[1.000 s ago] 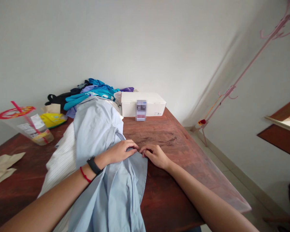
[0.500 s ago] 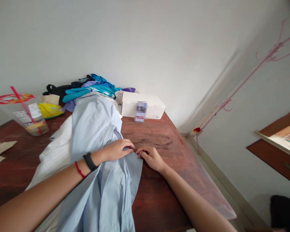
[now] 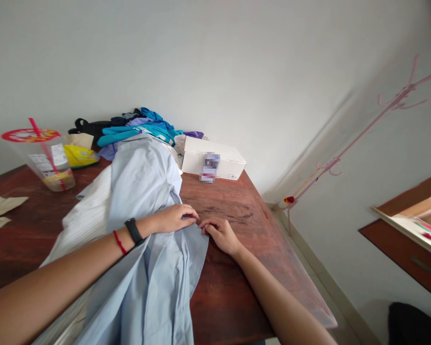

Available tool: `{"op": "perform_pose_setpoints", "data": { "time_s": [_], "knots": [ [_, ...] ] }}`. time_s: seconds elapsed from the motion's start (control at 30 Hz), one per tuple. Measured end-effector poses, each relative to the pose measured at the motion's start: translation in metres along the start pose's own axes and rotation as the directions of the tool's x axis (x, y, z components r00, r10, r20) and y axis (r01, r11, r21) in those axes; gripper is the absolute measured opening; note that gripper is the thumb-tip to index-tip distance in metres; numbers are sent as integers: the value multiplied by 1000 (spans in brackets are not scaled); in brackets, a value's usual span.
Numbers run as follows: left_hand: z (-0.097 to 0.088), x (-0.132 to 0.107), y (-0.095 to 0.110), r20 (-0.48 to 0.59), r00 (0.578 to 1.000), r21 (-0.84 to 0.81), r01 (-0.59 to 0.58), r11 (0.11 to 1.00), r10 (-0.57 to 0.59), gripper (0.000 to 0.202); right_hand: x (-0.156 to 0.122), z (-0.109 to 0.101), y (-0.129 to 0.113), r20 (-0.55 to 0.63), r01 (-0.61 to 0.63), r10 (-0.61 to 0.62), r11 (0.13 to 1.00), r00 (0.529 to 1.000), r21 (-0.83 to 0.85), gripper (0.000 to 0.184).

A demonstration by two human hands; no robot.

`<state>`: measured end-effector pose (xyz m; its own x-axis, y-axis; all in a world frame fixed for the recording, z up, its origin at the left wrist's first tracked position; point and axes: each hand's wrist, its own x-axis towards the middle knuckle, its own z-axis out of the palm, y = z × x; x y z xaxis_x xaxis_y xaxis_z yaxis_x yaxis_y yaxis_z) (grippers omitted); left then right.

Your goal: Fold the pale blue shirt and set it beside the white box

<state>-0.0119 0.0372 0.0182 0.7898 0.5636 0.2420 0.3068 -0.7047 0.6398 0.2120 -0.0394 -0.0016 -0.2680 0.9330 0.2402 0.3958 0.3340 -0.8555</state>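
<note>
- Nearby, the pale blue garment spreads over the wooden table in soft, long folds, its thin, curved edge lying beneath my hands.
- White cloth with fine ribbed stripes lies rumpled along its left side.
- My left hand rests palm down on the garment, wrist low, fingers loosely bent; I cannot tell whether they grip it. A smooth black band and a red cord circle that wrist.
- My right hand reaches in from the other side, fingers curled at the garment's edge, knuckles up; whether the tips pinch the fabric, I cannot tell.
- Off to the left stands a clear, tapered plastic cup with a red straw.
- Farther on sit a white, oblong box and a crumpled heap of clothes by the plain wall.
</note>
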Motion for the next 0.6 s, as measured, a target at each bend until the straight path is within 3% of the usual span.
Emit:
{"op": "perform_pose_setpoints", "data": {
  "time_s": [0.17, 0.3, 0.5, 0.6],
  "knots": [
    [0, 0, -2, 7, 1000, -12, -3, 1000, 3, 21, -2, 2, -3, -99, 50, -67, 986, 993, -158, 19],
    [-1, -1, 1, 0, 1000, -39, 15, 999, -15, 22, -7, 3, -14, -70, 29, -54, 949, 996, -313, 40],
    [-10, 2, 18, -75, 996, -169, 42, 985, -56, 26, -13, 10, -21, 33, -37, 43, 984, 999, -176, 71],
    [-27, 5, 29, -147, 984, -232, 65, 970, -101, 33, -13, 13, -18, 18, -57, 59, 994, 998, -97, 68]
  ]
}}
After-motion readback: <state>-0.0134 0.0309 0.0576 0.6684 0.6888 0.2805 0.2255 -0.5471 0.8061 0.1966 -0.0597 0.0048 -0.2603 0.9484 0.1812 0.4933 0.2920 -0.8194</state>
